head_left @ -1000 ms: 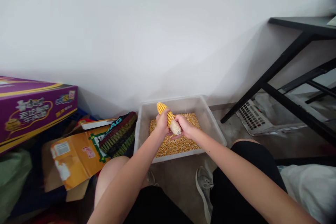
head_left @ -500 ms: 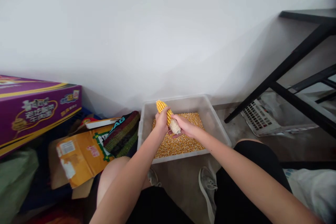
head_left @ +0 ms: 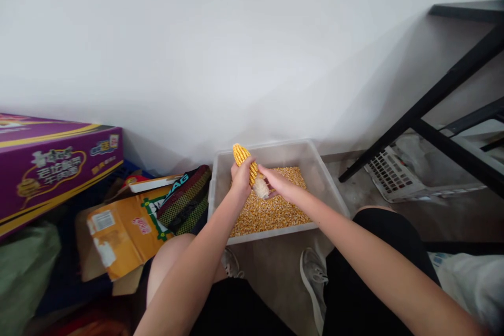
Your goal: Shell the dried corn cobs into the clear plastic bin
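An ear of corn [head_left: 242, 155] is held over a translucent plastic bin [head_left: 329, 189]. Yellow kernels cover its upper part, while the end nearest me is a bare whitish cob. My left hand [head_left: 241, 177] wraps round the middle of the ear from the left. From the right, my right hand [head_left: 275, 180] presses its thumb against the kernels beside the stripped part, with its other fingers partly hidden under the cob. Loose corn kernels [head_left: 271, 218] cover the floor of the bin below both hands.
Left of the bin lie a mesh bag [head_left: 187, 202] and a flattened orange carton [head_left: 126, 236], with a purple box [head_left: 59, 168] farther left. On the right stand a black metal frame [head_left: 409, 115] and a white plastic basket [head_left: 389, 176]. My shoes [head_left: 314, 281] are just before the bin.
The ear has tilted slightly more upright, and its tip sits a little higher. My right hand has shifted slightly, with its thumb still at the kernels. Both hands keep hold.
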Motion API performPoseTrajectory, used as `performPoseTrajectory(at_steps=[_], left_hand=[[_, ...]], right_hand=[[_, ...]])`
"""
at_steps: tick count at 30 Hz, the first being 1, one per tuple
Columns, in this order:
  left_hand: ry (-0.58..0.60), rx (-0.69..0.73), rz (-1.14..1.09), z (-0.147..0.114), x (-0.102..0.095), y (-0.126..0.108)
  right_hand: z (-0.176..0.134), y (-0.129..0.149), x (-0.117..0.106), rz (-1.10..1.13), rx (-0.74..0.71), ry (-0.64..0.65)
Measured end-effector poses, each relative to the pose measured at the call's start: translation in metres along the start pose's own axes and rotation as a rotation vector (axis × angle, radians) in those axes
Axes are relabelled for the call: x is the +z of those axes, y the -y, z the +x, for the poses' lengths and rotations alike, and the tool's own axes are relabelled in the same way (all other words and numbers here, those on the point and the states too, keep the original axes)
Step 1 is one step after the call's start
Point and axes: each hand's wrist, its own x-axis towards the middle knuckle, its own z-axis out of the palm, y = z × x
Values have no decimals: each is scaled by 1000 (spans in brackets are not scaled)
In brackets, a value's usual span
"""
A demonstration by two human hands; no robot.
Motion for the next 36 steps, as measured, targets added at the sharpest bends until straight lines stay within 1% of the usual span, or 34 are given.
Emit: performPoseTrajectory(at_steps=[1, 3, 7, 11, 13, 17, 20, 23, 26, 31, 36], left_hand=[[5, 17, 2, 0, 0, 0], [12, 28, 2, 1, 1, 0], [14, -6, -4, 5, 0, -1], [17, 5, 2, 7, -1, -2], [4, 12, 10, 7, -1, -2], [21, 40, 17, 6, -2, -4], [49, 40, -8, 4, -2, -6], [82, 21, -37, -1, -2, -8], [113, -39, -56, -4, -1, -8], [115, -129, -93, -4, -1, -5], [122, -144, -100, -4, -2, -4]], right_hand=[[-1, 0, 2, 3, -1, 55], [-2, -1, 6, 22, -8, 93], [1, -2, 6, 13, -46, 89], [5, -3, 0, -78, -80, 47], [5, -2, -2, -94, -97, 50], [4, 1, -5, -66, -43, 96], [3, 2, -3, -20, -18, 85], [2, 0, 3, 1, -22, 123], [1, -3, 11, 38, 11, 140], [0, -5, 17, 62, -97, 108], [2, -10, 17, 68, -123, 116]])
